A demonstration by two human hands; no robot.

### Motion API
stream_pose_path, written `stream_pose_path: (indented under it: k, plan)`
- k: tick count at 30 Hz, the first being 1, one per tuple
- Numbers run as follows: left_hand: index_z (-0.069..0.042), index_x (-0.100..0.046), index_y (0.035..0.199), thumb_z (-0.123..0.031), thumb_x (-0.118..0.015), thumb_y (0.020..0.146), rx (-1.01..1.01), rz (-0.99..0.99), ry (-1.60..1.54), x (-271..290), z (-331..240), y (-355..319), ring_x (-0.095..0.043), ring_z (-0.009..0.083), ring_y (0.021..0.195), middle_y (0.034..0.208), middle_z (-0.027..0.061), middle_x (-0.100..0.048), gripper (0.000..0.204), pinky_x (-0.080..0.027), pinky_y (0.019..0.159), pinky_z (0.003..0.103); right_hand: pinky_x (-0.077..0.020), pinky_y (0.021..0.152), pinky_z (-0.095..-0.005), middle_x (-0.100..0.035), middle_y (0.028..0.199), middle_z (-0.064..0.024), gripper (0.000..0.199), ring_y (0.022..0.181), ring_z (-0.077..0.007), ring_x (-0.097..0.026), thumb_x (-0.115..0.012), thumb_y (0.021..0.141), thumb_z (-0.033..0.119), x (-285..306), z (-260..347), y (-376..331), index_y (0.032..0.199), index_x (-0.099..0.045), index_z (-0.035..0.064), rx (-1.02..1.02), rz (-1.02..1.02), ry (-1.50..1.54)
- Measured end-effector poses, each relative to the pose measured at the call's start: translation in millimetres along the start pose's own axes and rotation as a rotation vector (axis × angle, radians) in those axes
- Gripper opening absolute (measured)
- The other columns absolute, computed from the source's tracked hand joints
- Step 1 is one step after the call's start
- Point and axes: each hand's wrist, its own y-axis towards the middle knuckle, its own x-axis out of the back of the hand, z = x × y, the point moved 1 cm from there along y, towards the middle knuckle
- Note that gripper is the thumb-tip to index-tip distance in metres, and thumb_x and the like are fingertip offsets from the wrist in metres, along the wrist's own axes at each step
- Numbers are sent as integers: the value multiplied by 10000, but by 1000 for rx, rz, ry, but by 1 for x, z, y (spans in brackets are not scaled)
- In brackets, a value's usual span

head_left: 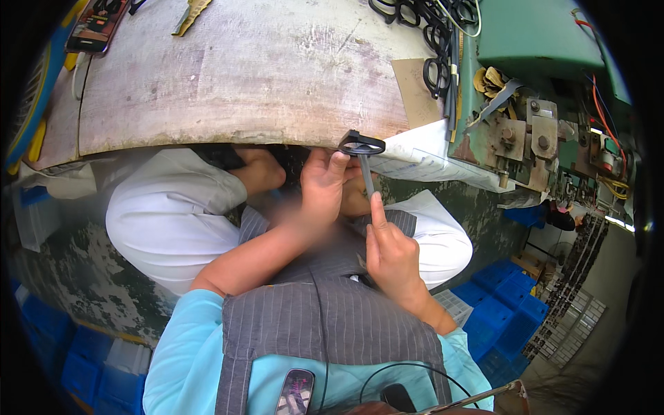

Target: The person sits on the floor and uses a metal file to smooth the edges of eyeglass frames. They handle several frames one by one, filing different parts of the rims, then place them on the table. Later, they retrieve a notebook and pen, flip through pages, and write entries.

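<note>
Both hands are raised together in front of the person's chest, just below the near edge of the worktop [242,76]. Left hand [324,185] is closed on the black looped handle end of a pair of scissors [362,149], fingers wrapped beneath the loops. Right hand [389,252] is clamped on the grey blade end below, index finger laid along the metal. Scissors are held upright, handle uppermost, clear of the worktop and between the two hands.

Assessment: item appears rigid and light, steel blade with moulded plastic loops; no flex expected. Blade faces are likely smooth and could slip; edges and tip present a cut risk. Soundest hold is at the handle loops or across the flat of the blade, away from the edge.

Further black scissor handles [432,41] lie heaped at the far right of the worktop, beside a green machine [532,41]
</note>
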Motion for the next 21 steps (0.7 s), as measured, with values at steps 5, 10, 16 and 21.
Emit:
stream_pose_path:
  k: [5, 10, 16, 21]
  plan:
    - [-23, -505, 1144, -430, -606, 909, 6, -13, 46, 0, 1, 0, -649, 189, 896, 1075, 100, -631, 481, -558, 802, 353, -455, 445, -377, -493, 571, -92, 617, 444, -267, -522, -629, 812, 44, -9, -7, 15, 1401, -449, 18, 31, -124, -19]
    - [-12, -504, 1136, -435, -609, 904, 4, -1, 41, 3, 3, 2, -651, 200, 903, 1071, 106, -632, 494, -558, 811, 361, -459, 450, -382, -528, 600, -106, 608, 462, -274, -546, -621, 812, 37, 3, 5, 4, 1396, -453, 14, 26, -42, 36]
    - [-10, -506, 1117, -427, -611, 901, 3, 4, 59, 3, 3, 2, -662, 215, 894, 1058, 115, -639, 482, -562, 820, 368, -470, 525, -421, -542, 645, -140, 630, 543, -302, -566, -597, 835, -17, -10, -14, 12, 1432, -411, 56, -24, -41, -55]
    - [-17, -517, 1080, -388, -602, 918, 110, 21, 48, 6, -7, 5, -670, 221, 883, 1009, 109, -642, 415, -574, 778, 355, -498, 587, -380, -620, 732, -162, 627, 630, -315, -622, -608, 866, 32, -19, -33, 22, 1451, -386, 79, -69, -196, 55]
